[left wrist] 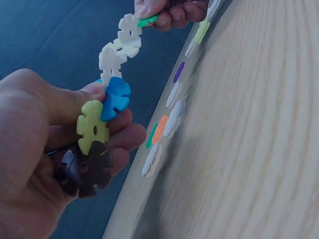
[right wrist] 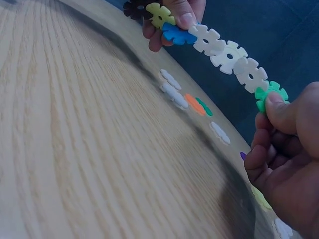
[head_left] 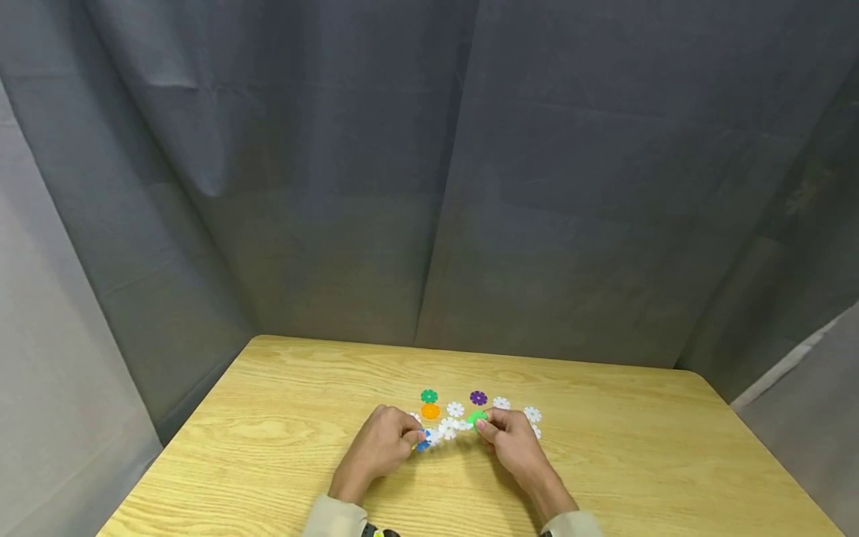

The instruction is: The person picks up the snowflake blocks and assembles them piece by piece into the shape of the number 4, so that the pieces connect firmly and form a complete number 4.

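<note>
A chain of slotted, flower-shaped plastic discs stretches between both hands above the table. In the left wrist view, my left hand (head_left: 384, 445) pinches the blue disc (left wrist: 117, 97) with its thumb against the fingers. Beyond the blue disc hang a pale yellow disc (left wrist: 91, 124) and a dark brown disc (left wrist: 85, 170) at the chain's end, over the palm. Linked white discs (right wrist: 250, 75) form the middle. At the other end, my right hand (head_left: 515, 441) pinches the bright green disc (right wrist: 269, 94) between thumb and forefinger, the thumb covering part of it.
Loose discs lie flat on the wooden table (head_left: 268, 432) behind the hands: a dark green disc (head_left: 429, 396), an orange disc (head_left: 430, 411), a purple disc (head_left: 479, 397), a yellowish disc (left wrist: 201, 32) and several white discs (head_left: 455, 409). Grey curtains (head_left: 335, 186) hang behind the table.
</note>
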Action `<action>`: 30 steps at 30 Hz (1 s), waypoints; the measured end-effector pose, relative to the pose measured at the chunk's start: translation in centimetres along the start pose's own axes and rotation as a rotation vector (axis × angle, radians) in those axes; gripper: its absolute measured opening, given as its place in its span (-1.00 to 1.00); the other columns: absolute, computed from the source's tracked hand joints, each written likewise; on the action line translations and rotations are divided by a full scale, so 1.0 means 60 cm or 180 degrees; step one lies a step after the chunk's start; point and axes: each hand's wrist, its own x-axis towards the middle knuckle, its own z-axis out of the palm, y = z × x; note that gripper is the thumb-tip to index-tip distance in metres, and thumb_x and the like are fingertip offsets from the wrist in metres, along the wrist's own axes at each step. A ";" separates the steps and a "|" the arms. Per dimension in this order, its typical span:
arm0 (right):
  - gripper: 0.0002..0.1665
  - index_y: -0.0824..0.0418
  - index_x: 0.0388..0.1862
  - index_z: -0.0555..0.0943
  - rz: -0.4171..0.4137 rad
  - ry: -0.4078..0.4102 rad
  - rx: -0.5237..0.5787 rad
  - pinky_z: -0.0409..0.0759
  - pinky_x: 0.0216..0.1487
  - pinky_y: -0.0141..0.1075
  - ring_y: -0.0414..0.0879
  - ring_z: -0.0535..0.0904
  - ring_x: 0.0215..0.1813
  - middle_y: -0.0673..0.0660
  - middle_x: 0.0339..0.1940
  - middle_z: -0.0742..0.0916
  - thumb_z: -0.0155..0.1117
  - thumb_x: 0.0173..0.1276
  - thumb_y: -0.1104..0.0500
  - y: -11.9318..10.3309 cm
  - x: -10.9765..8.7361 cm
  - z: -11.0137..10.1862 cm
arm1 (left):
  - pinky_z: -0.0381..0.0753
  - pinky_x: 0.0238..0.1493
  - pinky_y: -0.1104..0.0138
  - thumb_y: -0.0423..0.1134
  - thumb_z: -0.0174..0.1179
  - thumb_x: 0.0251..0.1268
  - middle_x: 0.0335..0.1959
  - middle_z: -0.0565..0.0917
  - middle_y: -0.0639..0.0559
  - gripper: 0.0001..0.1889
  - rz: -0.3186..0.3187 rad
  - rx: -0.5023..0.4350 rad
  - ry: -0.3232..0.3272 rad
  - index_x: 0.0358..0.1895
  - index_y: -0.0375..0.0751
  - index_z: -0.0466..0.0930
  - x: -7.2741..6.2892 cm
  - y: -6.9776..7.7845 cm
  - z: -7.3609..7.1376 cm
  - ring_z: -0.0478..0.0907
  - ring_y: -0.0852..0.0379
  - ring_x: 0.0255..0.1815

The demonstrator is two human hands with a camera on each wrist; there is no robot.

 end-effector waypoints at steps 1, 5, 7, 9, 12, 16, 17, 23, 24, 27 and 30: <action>-0.80 0.42 -0.43 0.57 -0.0002 -0.0025 0.0003 0.35 -0.47 -0.39 -0.03 0.37 -0.48 0.19 -0.56 0.50 0.17 0.44 0.42 -0.001 0.000 -0.002 | 0.11 -0.64 0.47 -0.38 0.28 0.34 -0.83 0.07 0.29 -0.40 0.0013 0.0019 0.0007 -0.79 0.02 0.15 0.000 0.000 0.000 0.00 0.34 -0.76; -0.85 0.45 -0.35 0.61 -0.0029 -0.0119 -0.0010 0.37 -0.47 -0.39 -0.04 0.39 -0.47 0.17 -0.54 0.52 0.19 0.44 0.39 -0.004 -0.002 -0.007 | 0.13 -0.64 0.47 -0.40 0.29 0.33 -0.83 0.08 0.30 -0.42 0.0036 0.0044 0.0021 -0.79 0.01 0.20 0.000 0.000 0.000 0.01 0.34 -0.76; -0.84 0.45 -0.35 0.61 -0.0060 -0.0155 -0.0044 0.36 -0.48 -0.39 -0.05 0.38 -0.48 0.16 -0.55 0.52 0.20 0.44 0.38 -0.008 -0.004 -0.009 | 0.12 -0.64 0.47 -0.41 0.29 0.32 -0.83 0.08 0.30 -0.43 0.0034 0.0049 0.0020 -0.79 0.01 0.22 0.000 0.000 0.001 0.01 0.34 -0.76; -0.84 0.44 -0.36 0.61 -0.0088 -0.0187 -0.0113 0.34 -0.50 -0.39 -0.08 0.36 -0.50 0.15 -0.57 0.52 0.20 0.44 0.38 -0.010 -0.004 -0.010 | 0.12 -0.63 0.47 -0.41 0.29 0.32 -0.82 0.08 0.30 -0.44 0.0031 0.0066 0.0028 -0.79 0.01 0.23 -0.001 0.000 0.001 0.01 0.34 -0.75; -0.81 0.44 -0.39 0.58 -0.0093 -0.0244 -0.0199 0.31 -0.51 -0.40 -0.14 0.31 -0.53 0.12 -0.60 0.49 0.18 0.45 0.37 -0.012 -0.005 -0.011 | 0.11 -0.64 0.47 -0.42 0.30 0.31 -0.82 0.08 0.29 -0.43 0.0017 0.0079 0.0028 -0.79 0.01 0.21 -0.002 0.000 0.001 0.00 0.34 -0.75; -0.79 0.43 -0.42 0.56 -0.0097 -0.0286 -0.0261 0.28 -0.52 -0.41 -0.17 0.27 -0.56 0.09 -0.62 0.46 0.17 0.45 0.38 -0.013 -0.004 -0.011 | 0.12 -0.64 0.48 -0.41 0.31 0.31 -0.82 0.08 0.29 -0.42 -0.0007 0.0081 0.0005 -0.79 0.02 0.19 -0.004 0.000 0.001 0.01 0.35 -0.75; -0.80 0.42 -0.42 0.56 -0.0102 -0.0273 -0.0266 0.27 -0.53 -0.41 -0.18 0.27 -0.56 0.10 -0.62 0.47 0.17 0.45 0.38 -0.012 -0.004 -0.011 | 0.12 -0.64 0.48 -0.41 0.30 0.31 -0.82 0.09 0.29 -0.42 -0.0010 0.0086 -0.0001 -0.79 0.02 0.19 -0.004 0.000 0.002 0.02 0.35 -0.75; -0.82 0.41 -0.40 0.58 -0.0114 -0.0149 -0.0131 0.32 -0.51 -0.40 -0.13 0.33 -0.53 0.14 -0.57 0.50 0.19 0.44 0.37 -0.007 -0.004 -0.005 | 0.16 -0.63 0.46 -0.40 0.28 0.34 -0.82 0.11 0.28 -0.50 -0.0035 0.0080 -0.0005 -0.78 -0.09 0.36 -0.003 0.000 0.002 0.04 0.34 -0.74; -0.80 0.42 -0.42 0.56 -0.0099 -0.0142 -0.0073 0.33 -0.50 -0.40 -0.12 0.33 -0.52 0.13 -0.56 0.49 0.19 0.45 0.36 -0.005 -0.005 -0.003 | 0.17 -0.63 0.46 -0.40 0.28 0.34 -0.82 0.13 0.28 -0.53 -0.0037 0.0058 -0.0007 -0.77 -0.11 0.41 -0.003 0.000 0.003 0.05 0.34 -0.74; -0.74 0.39 -0.49 0.51 -0.0099 -0.0094 -0.0045 0.32 -0.47 -0.38 -0.11 0.32 -0.51 0.11 -0.58 0.47 0.20 0.44 0.37 -0.006 -0.003 -0.001 | 0.17 -0.64 0.47 -0.41 0.28 0.33 -0.83 0.13 0.28 -0.51 -0.0045 0.0044 -0.0018 -0.79 -0.09 0.38 -0.002 0.000 0.004 0.04 0.34 -0.75; -0.69 0.39 -0.54 0.46 -0.0141 -0.0086 -0.0207 0.29 -0.49 -0.37 -0.12 0.30 -0.53 0.08 -0.62 0.44 0.20 0.44 0.37 -0.015 -0.001 -0.003 | 0.16 -0.64 0.47 -0.41 0.28 0.33 -0.83 0.12 0.28 -0.49 -0.0034 0.0055 -0.0001 -0.80 -0.07 0.36 0.000 0.000 0.005 0.04 0.34 -0.76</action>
